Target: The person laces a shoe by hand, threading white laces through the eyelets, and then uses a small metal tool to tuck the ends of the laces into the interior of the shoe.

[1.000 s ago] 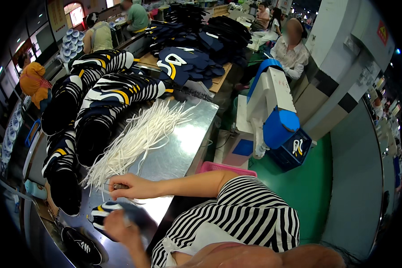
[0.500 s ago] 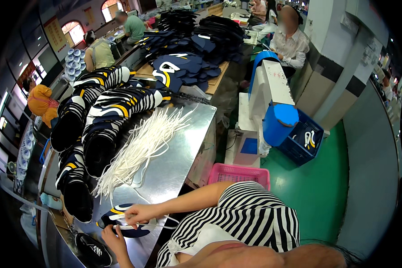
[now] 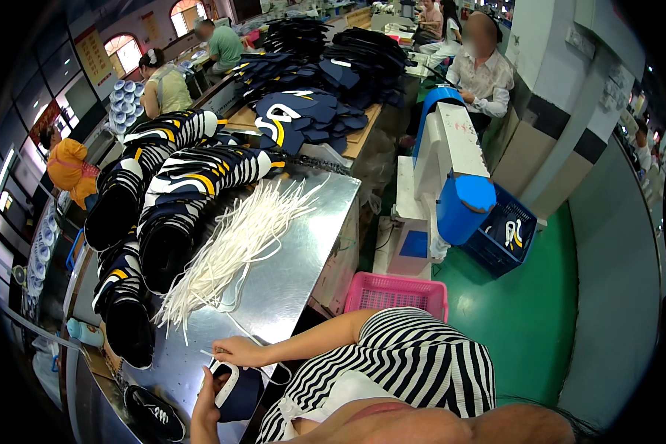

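Observation:
My left hand is closed on a navy shoe upper with a white eyelet strip, at the table's near edge. Some of its fingers go inside the upper's opening. Just above, my right hand is closed in a pinch on a white shoelace. A short lace end pokes out left of the fingers, and the rest loops down at the right toward the upper. Whether the lace passes through an eyelet is too small to tell. Farther up the table lies a loose bundle of white shoelaces.
Stacked striped shoe uppers fill the table's left side, with a black laced shoe below them. Piles of navy cut pieces lie beyond. To the right stand a blue-and-white machine, a pink basket and a blue crate.
The shoe upper has been turned and tilted up, moving nearer to me. My left hand shifted right with its fingers into it. My right hand rose slightly off the upper, holding the lace.

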### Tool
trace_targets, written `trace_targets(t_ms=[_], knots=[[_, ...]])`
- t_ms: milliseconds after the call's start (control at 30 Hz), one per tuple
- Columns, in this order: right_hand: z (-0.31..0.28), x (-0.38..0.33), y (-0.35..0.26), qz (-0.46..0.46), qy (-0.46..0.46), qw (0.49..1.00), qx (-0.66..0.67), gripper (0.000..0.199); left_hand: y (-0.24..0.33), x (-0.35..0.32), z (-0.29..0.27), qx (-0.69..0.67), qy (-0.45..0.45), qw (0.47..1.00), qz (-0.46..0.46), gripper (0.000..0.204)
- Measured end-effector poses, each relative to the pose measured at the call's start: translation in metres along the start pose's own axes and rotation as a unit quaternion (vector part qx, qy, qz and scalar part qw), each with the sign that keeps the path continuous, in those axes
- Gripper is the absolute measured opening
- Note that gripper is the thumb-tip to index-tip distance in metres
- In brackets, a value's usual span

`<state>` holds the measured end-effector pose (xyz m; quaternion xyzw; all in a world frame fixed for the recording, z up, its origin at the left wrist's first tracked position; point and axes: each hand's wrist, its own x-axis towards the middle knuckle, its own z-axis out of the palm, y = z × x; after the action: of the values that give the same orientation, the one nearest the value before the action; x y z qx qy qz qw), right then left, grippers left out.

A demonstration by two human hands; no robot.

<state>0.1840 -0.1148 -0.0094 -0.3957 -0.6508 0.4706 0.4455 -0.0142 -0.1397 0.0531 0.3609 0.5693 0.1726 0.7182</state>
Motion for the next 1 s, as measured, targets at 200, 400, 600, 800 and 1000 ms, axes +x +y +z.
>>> trace_targets(t_ms=[200,400,600,800,1000], knots=[[-0.012,0.008,-0.005,-0.060,0.073,0.995,0.015,0.021,-0.017,0.031,0.015,-0.207,-0.006,0.956,0.206,0.054],[-0.008,0.015,-0.008,-0.003,0.028,0.976,0.216,0.018,-0.004,0.019,0.036,-0.181,0.121,0.938,0.268,0.049],[-0.033,0.012,-0.036,0.098,-0.008,0.965,0.241,0.017,-0.009,0.036,0.053,-0.100,0.174,0.942,0.267,0.045],[-0.040,0.019,-0.055,0.185,-0.079,0.960,0.195,0.013,0.010,0.005,0.072,-0.187,0.189,0.928,0.260,0.038],[-0.042,0.023,-0.060,0.156,-0.108,0.979,0.075,0.011,0.010,0.009,0.066,-0.206,0.184,0.920,0.277,0.031]])
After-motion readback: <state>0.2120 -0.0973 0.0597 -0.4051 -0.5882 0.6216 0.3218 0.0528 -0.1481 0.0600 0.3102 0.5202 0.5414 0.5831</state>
